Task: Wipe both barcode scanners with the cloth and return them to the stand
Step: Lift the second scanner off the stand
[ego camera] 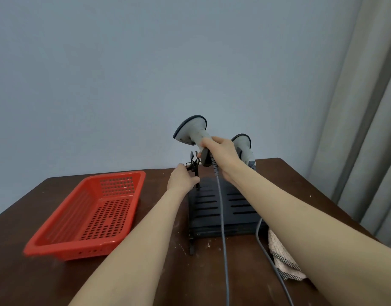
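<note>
My right hand [221, 154] grips the handle of a grey barcode scanner [191, 130], held in the air just above the left holder clip [194, 165] of the black stand [221, 208]. Its grey cable [223, 228] hangs down across the stand's base. My left hand [183, 178] holds the thin post of that clip. A second grey scanner [243, 143] sits in the stand's right holder, partly hidden behind my right hand. The pink checked cloth [282, 259] lies on the table at the right, partly under my right forearm.
A red perforated plastic basket [90, 213] stands on the left of the dark wooden table [35, 279]. A second grey cable [269, 261] runs off the stand's right side toward me. A grey curtain [366, 129] hangs at the right, a plain wall behind.
</note>
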Demonstrator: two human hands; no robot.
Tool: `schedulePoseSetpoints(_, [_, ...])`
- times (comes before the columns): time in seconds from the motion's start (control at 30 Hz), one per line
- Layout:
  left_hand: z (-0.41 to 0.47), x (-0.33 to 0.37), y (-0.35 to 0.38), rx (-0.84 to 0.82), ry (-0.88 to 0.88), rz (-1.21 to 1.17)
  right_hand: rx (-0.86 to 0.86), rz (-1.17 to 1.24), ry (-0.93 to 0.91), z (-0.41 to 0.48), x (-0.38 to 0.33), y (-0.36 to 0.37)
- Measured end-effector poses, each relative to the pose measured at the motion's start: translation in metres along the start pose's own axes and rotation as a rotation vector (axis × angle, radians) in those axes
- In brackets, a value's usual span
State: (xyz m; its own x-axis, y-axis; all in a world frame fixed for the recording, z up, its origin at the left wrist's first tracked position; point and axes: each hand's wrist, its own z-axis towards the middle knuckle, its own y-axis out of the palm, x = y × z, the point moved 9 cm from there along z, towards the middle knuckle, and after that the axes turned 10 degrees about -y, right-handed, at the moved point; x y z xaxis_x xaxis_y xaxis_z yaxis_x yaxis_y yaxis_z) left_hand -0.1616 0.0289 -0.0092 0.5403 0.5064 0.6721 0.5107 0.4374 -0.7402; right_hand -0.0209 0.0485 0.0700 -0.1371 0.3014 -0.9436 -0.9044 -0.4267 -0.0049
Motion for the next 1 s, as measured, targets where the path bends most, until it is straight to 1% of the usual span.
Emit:
schedulePoseSetpoints(0.1, [-0.018,0.006,-0.033,0.174,0.047,-0.043,-0.029,0.038,-0.003,-0.015,-0.007,-0.005])
schedulePoseSetpoints(0.13, [-0.026,0.010,-0.043,0.214,0.070,-0.097,-0.032,0.040,0.004,-0.020,-0.008,-0.007])
schedulePoseSetpoints(0.17, [-0.034,0.012,-0.050,0.219,0.083,-0.178,-0.034,0.045,0.014,-0.024,-0.007,-0.008])
schedulePoseSetpoints(0.23, [-0.049,0.014,-0.056,0.136,0.048,-0.439,-0.038,0.055,0.041,-0.034,-0.006,-0.013])
schedulePoseSetpoints(0.33, [-0.072,0.014,-0.047,-0.104,-0.090,-0.858,-0.067,0.072,0.083,-0.051,-0.004,-0.018])
schedulePoseSetpoints(0.4, [-0.084,0.016,-0.038,-0.251,-0.144,-1.013,-0.101,0.122,0.114,-0.062,-0.001,-0.019])
schedulePoseSetpoints(0.47, [-0.096,0.016,-0.033,-0.349,-0.179,-1.110,-0.134,0.180,0.146,-0.072,0.003,-0.020])
schedulePoseSetpoints(0.53, [-0.106,0.015,-0.028,-0.396,-0.210,-1.160,-0.172,0.223,0.180,-0.082,0.007,-0.020])
schedulePoseSetpoints(0.6, [-0.118,0.014,-0.022,-0.409,-0.252,-1.199,-0.217,0.258,0.208,-0.091,0.010,-0.019])
schedulePoseSetpoints(0.67, [-0.127,0.010,-0.020,-0.381,-0.275,-1.239,-0.282,0.288,0.226,-0.098,0.010,-0.016])
schedulePoseSetpoints(0.73, [-0.131,0.004,-0.017,-0.344,-0.266,-1.248,-0.344,0.286,0.256,-0.104,0.010,-0.012])
schedulePoseSetpoints(0.8, [-0.135,0.000,-0.015,-0.330,-0.253,-1.235,-0.403,0.235,0.304,-0.109,0.009,-0.007])
schedulePoseSetpoints(0.9, [-0.145,0.002,-0.012,-0.375,-0.211,-1.210,-0.496,0.182,0.359,-0.116,0.007,0.005])
schedulePoseSetpoints(1.0, [-0.158,0.003,-0.017,-0.381,-0.188,-1.183,-0.576,0.225,0.409,-0.122,0.006,0.016])
